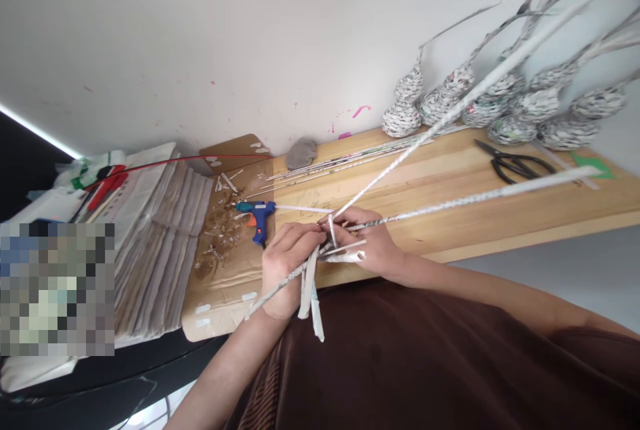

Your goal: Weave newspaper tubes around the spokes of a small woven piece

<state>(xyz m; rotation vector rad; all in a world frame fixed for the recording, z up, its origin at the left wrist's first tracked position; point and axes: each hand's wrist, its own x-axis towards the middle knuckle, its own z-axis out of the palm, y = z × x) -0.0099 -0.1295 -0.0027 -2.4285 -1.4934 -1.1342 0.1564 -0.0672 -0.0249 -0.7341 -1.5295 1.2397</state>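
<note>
My left hand and my right hand meet over the front edge of the wooden board. Both are closed on a small bundle of crossed rolled-paper tubes, with the crossing point partly hidden by fingers. One long white tube slants up and away to the right. Another long tube runs low to the right past my right hand. Shorter ends hang down toward the brown garment. Just left of my hands, a blue glue gun lies on brown cardboard.
Several woven paper gourd shapes stand at the back right by the wall. Black scissors lie before them. Loose paper rods and a grey stone-like lump are at the back. A stack of folded newspapers stands left.
</note>
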